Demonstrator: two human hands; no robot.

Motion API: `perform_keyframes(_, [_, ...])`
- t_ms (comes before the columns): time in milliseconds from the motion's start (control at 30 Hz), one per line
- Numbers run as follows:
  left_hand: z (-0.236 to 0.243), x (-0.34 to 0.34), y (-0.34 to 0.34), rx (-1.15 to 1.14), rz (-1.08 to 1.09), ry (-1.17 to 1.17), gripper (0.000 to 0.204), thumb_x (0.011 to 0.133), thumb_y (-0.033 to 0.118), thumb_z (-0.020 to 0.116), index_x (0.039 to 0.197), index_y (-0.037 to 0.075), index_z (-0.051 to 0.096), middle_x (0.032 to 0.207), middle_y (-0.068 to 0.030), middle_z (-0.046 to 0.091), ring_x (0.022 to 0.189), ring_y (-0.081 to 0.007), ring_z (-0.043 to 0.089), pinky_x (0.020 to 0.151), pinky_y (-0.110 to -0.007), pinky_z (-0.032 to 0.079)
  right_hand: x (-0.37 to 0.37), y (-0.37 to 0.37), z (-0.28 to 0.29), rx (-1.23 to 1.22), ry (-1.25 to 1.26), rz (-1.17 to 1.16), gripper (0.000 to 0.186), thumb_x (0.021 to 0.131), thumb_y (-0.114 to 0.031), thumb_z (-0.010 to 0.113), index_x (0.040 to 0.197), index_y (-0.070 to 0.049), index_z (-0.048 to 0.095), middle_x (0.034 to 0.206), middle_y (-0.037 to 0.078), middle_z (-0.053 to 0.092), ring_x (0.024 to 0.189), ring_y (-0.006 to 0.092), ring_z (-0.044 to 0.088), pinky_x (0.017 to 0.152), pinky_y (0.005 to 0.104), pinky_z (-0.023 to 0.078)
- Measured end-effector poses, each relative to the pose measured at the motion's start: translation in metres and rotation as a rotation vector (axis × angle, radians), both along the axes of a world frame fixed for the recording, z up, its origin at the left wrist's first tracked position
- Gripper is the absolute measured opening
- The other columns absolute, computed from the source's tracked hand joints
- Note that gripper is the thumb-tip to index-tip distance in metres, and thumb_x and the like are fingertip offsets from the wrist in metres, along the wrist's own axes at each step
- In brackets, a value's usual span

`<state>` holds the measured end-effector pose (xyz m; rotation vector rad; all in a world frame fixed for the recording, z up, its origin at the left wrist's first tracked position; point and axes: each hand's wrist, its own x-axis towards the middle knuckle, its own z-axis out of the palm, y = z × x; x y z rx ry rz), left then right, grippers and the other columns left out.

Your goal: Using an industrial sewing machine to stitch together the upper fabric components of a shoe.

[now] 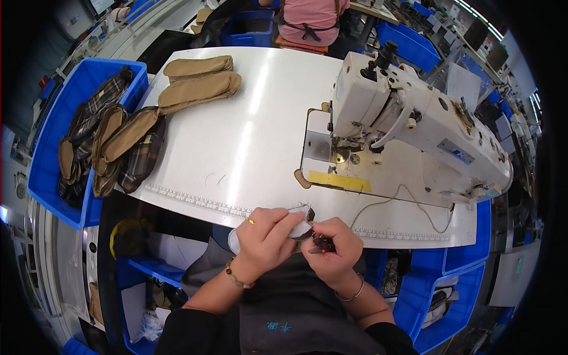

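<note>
My left hand (266, 236), closed, grips a white fabric piece (300, 228) with a dark edge, just over the front edge of the sewing table. Close beside it, my right hand (336, 247) is wrapped around small dark thread snips (321, 243), whose tips are partly hidden by the fingers. The fingertips of both hands meet near the dark edge of the fabric. How far the piece extends under my left hand cannot be seen.
A white sewing machine (408, 118) stands on the right of the white table (236, 136). Brown sole-shaped pads (198, 89) lie at the far left. A blue bin (53, 160) holds plaid and brown pieces. Blue bins (452, 302) sit below right. A person in pink (309, 21) sits beyond.
</note>
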<state>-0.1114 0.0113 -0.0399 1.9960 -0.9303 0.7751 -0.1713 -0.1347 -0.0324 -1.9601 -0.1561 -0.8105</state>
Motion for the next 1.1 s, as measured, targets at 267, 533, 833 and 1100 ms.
perform_keyframes(267, [-0.002,0.005,0.002,-0.019,-0.071,-0.049,0.042,0.059,0.003,0.074,0.100,0.005,0.073,0.074,-0.0020,0.058,0.056,-0.0165,0.054,0.046,-0.028,0.042,0.000,-0.001,0.001,0.016,0.028,-0.006,0.025,0.071,-0.003,0.081,0.089,-0.002,0.064,0.071,0.005,0.061,0.055,0.0114,0.060,0.046,0.0225,0.047])
perform_keyframes(533, [-0.006,0.005,-0.001,-0.075,0.007,-0.050,0.038,0.059,0.011,0.081,0.096,0.005,0.073,0.061,-0.0011,0.047,0.046,-0.0159,0.046,0.041,-0.029,0.035,0.006,-0.002,0.003,-0.091,-0.031,-0.006,0.025,0.068,0.002,0.077,0.089,-0.003,0.064,0.066,0.007,0.060,0.052,0.0167,0.060,0.045,0.0261,0.046])
perform_keyframes(833, [-0.001,0.013,0.007,0.040,-0.040,-0.146,0.037,0.062,0.015,0.080,0.098,0.007,0.074,0.059,0.0007,0.043,0.046,-0.0149,0.044,0.041,-0.029,0.033,0.002,-0.005,0.007,-0.134,-0.060,-0.028,0.026,0.068,0.000,0.078,0.090,-0.003,0.064,0.065,0.008,0.061,0.050,0.0185,0.060,0.045,0.0271,0.046])
perform_keyframes(1100, [-0.001,0.004,0.000,-0.092,-0.035,-0.031,0.037,0.059,0.009,0.075,0.096,0.007,0.074,0.058,-0.0003,0.045,0.045,-0.0166,0.045,0.042,-0.030,0.036,0.005,0.000,0.006,-0.090,-0.081,0.006,0.027,0.065,0.005,0.072,0.089,-0.004,0.062,0.064,0.007,0.058,0.050,0.0142,0.055,0.046,0.0237,0.043])
